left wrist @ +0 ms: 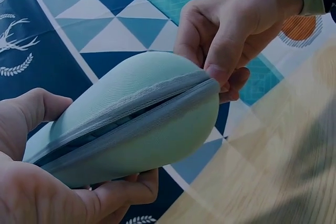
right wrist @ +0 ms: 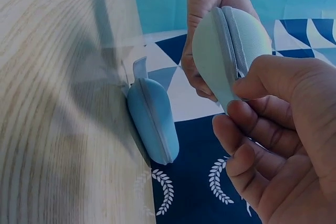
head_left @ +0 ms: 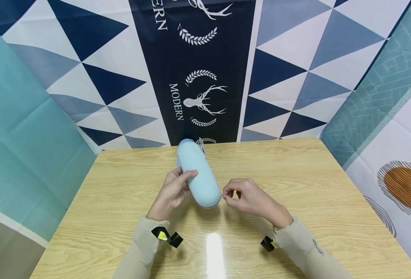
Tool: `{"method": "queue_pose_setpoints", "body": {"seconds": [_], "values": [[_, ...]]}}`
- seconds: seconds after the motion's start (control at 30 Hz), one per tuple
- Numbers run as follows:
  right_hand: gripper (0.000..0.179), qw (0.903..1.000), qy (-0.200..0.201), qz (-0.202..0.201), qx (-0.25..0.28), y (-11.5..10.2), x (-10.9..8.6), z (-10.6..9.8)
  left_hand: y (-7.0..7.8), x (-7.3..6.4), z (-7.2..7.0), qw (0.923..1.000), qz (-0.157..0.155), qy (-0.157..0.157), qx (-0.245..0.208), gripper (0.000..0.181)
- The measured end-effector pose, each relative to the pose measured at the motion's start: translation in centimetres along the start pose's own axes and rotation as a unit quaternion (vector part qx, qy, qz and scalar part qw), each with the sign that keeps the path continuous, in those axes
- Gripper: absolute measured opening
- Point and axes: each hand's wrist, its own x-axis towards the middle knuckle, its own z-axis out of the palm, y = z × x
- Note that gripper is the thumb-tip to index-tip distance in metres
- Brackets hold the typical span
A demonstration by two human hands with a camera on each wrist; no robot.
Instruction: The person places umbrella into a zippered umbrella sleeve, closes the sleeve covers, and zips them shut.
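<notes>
A pale blue zippered case (head_left: 200, 176), long and rounded, is held above the table, tilted. My left hand (head_left: 174, 190) grips it from its left side, thumb on top and fingers beneath. Along its side the zipper (left wrist: 131, 111) is parted in a narrow gap; the contents cannot be made out. At the near end my right hand (head_left: 249, 195) pinches the zipper pull between thumb and forefinger, and the fingertips mostly hide it. The right wrist view shows a second blue case (right wrist: 152, 121), zipped, resting on the table behind the held one.
The wooden table (head_left: 121, 209) meets a patterned cloth backdrop (head_left: 205, 58) at its far edge. A teal cloth (head_left: 24, 124) hangs at the left, and a white patterned cloth (head_left: 397, 143) at the right. A wrist strap with a black block (head_left: 175, 239) sits on the left sleeve.
</notes>
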Motion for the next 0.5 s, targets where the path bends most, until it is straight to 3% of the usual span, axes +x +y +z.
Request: {"method": "queue_pose_setpoints", "body": {"seconds": [0.5], "values": [[0.017, 1.0, -0.001, -0.001, 0.002, -0.01, -0.14, 0.24, -0.36, 0.36, 0.05, 1.0, 0.002, 0.001, -0.006, 0.069]]}}
